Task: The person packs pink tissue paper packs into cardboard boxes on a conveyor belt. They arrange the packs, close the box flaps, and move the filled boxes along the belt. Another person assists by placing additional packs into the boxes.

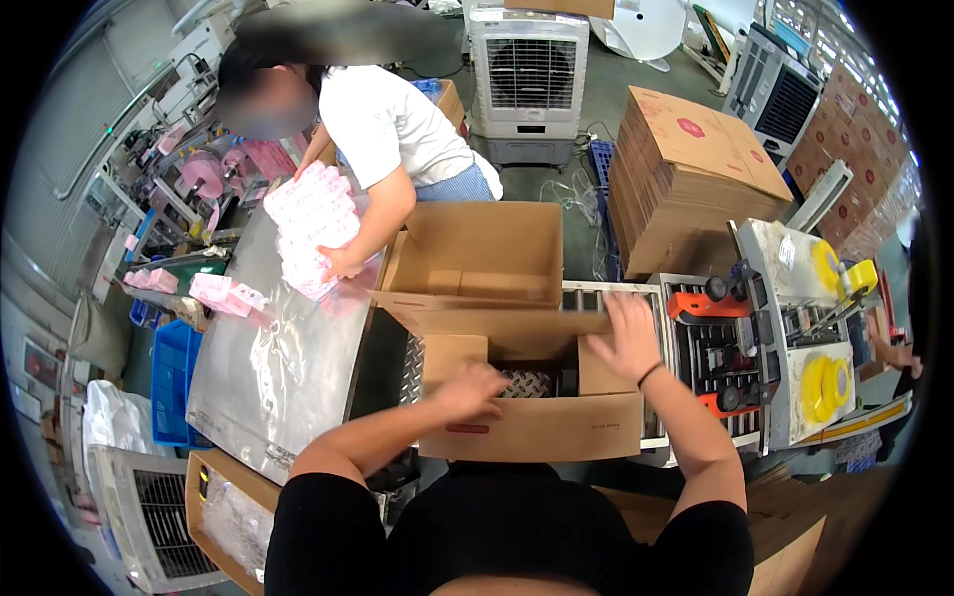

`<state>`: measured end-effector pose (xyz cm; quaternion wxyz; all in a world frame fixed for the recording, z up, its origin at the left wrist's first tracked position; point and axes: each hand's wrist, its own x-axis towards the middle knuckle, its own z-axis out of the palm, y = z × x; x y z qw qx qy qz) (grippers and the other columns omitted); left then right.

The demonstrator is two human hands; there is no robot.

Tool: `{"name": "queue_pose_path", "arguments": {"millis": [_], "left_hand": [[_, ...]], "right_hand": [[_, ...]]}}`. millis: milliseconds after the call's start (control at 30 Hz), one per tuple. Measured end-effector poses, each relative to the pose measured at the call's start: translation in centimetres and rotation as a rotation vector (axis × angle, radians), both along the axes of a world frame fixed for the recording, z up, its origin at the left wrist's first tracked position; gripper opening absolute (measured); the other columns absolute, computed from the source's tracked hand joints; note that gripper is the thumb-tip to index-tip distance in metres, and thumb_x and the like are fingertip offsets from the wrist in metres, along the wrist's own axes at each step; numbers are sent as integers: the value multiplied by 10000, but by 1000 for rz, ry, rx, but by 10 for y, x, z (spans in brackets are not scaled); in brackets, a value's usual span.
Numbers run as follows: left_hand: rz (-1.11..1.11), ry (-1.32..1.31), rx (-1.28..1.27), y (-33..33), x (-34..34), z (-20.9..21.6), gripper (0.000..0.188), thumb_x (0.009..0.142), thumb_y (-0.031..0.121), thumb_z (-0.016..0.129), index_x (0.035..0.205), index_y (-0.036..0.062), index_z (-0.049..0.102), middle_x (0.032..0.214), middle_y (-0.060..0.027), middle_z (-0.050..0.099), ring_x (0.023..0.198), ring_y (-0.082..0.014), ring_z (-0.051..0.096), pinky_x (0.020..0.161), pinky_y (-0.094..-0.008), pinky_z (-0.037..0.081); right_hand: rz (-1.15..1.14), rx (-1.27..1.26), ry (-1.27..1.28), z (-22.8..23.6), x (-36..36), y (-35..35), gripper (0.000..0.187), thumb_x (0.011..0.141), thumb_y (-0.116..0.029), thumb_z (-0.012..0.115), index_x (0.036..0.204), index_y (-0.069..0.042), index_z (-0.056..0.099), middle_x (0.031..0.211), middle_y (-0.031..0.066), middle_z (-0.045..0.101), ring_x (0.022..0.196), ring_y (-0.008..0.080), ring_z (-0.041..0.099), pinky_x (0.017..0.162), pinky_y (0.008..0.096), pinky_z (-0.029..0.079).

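A cardboard box (532,429) stands right in front of me with its top flaps up, and a patterned metal plate shows through its opening. My left hand (471,389) reaches over the box's left side, its fingers extended and slightly blurred near the inner left flap (455,360). On the right, my right hand (630,336) lies with spread fingers on the far right corner, touching the inner right flap (602,372). Neither hand appears to hold anything loose. Just beyond stands a second open cardboard box (477,243).
Across the metal table (248,382), a co-worker (383,129) holds a bundle of pink-and-white packs (313,223). To the right, a roller conveyor (651,397) leads to a taping machine (795,348) with yellow tape rolls. Flattened cartons (686,184) are stacked behind it.
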<state>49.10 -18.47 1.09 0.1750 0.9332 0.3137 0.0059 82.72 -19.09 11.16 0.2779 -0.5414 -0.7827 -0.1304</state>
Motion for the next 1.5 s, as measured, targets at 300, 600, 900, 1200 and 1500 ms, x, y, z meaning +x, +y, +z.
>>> {"name": "queue_pose_path", "arguments": {"millis": [300,600,900,1200,1500], "left_hand": [[634,-62,183,-32,-100,-24,704,961,449,520,1521,46,379,1593,-189,334,1500,-363,261,1205,-576,171],[1315,-1121,-1114,-18,-152,-72,787,1016,643,345,1546,61,352,1571,-182,381,1431,-300,385,1200,-472,255],[830,-1001,-1427,-25,-131,-46,914,981,681,373,1619,140,7,1665,-180,126,1535,-323,140,1218,-459,167],[582,119,580,-7,-222,-97,577,972,475,534,1459,166,525,1569,-128,400,1436,-346,366,1166,-541,269],[1102,-405,-1162,-3,-235,-168,824,977,710,397,1478,60,469,1446,-121,550,1345,-228,485,1115,-412,357]], "right_hand": [[-287,-423,785,-149,16,-106,663,969,-451,581,1443,-6,448,1457,238,457,1371,418,400,1190,491,248],[-150,-1120,1675,-154,55,-83,463,1026,-290,566,1374,9,508,1281,128,648,1215,212,597,1008,379,497],[369,-1162,643,-32,-195,-65,563,976,-413,620,1409,-72,503,1288,155,623,1262,294,555,1080,400,409],[-443,-904,581,-120,3,-136,945,846,-210,744,1577,-44,168,1575,231,297,1432,347,351,1173,427,291],[-203,-1244,1233,-185,-36,-101,768,922,-236,691,1546,-45,287,1386,111,546,1255,215,517,1045,336,416]]}}
